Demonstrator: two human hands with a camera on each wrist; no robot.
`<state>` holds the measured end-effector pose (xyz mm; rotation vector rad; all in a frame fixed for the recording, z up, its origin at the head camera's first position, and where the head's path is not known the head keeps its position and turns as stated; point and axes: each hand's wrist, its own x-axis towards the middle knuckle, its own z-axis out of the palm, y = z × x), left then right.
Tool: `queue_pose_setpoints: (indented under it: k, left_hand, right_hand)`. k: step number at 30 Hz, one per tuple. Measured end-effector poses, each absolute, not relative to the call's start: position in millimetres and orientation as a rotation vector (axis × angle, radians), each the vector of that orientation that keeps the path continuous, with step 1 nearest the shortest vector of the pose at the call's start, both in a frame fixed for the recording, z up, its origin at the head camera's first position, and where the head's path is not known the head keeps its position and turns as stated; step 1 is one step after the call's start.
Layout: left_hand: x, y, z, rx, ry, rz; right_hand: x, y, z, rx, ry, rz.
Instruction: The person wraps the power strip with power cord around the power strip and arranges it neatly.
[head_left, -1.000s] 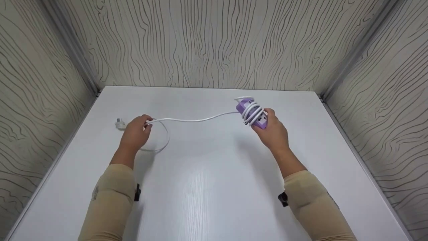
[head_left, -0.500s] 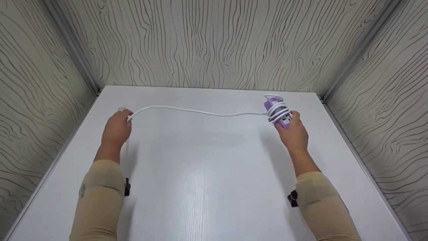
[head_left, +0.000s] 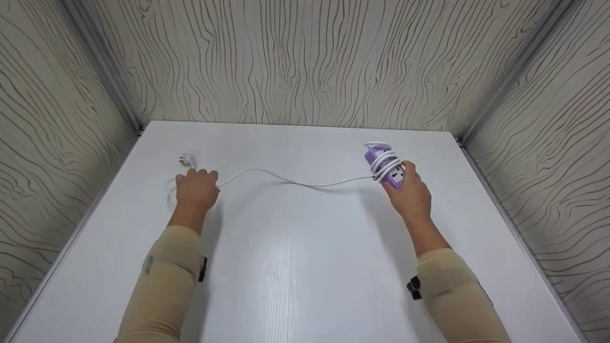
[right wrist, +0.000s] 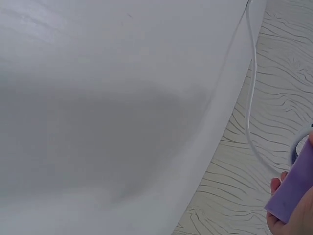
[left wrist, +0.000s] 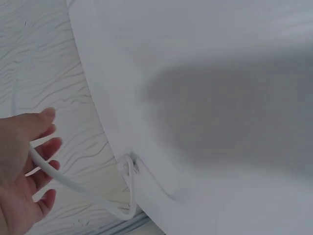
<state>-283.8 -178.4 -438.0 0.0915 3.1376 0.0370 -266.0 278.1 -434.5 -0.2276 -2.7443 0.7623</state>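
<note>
In the head view, my right hand (head_left: 411, 197) grips the near end of a purple-and-white power strip (head_left: 396, 178), with fingers and thumb on its opposite sides. Its white cord is wound several times round the strip's middle. From there a loose stretch of cord (head_left: 305, 185) runs left to my left hand (head_left: 196, 189). The left wrist view has that hand's fingers apart and loosely bent, with the cord (left wrist: 73, 185) passing across the palm. Just beyond the left fingers is the white plug (head_left: 185, 160). The purple underside of the power strip (right wrist: 293, 188) faces the right wrist camera.
The white tabletop (head_left: 295, 247) spreads under both hands. Wood-grain panels stand behind it (head_left: 295, 62) and along both sides, with grey metal posts at the back corners. A cord loop (head_left: 170, 193) shows left of the left hand.
My left hand went left, drawing the cord out, then came back right and its fingers loosened. The right hand carried the power strip right, then slightly back left and nearer. The cord now sags lower.
</note>
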Motion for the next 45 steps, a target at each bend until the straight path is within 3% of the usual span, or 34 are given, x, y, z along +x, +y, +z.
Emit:
queue_pose_setpoints:
  k: [18,30,38,45]
  left_hand:
    - [-274.3,-86.8,-462.1,0.274,3.075,0.066]
    - [-274.0,-32.0,-461.5,0.558,3.047,0.93]
    - [-276.3,-7.7,-466.2,0.546,2.824,1.483]
    - [-267.8,-0.9,-467.8,0.726,2.779,1.554]
  right_hand:
    - [-251.3,223.2,-422.2,0.043,-2.83,0.755]
    - [-242.4,197.1,-414.4,0.276,-2.836,0.844]
    - [-231.2,175.5,-405.4,0.391,-2.825,0.975]
    - [-219.9,162.1,-397.0,0.539,-2.779,1.081]
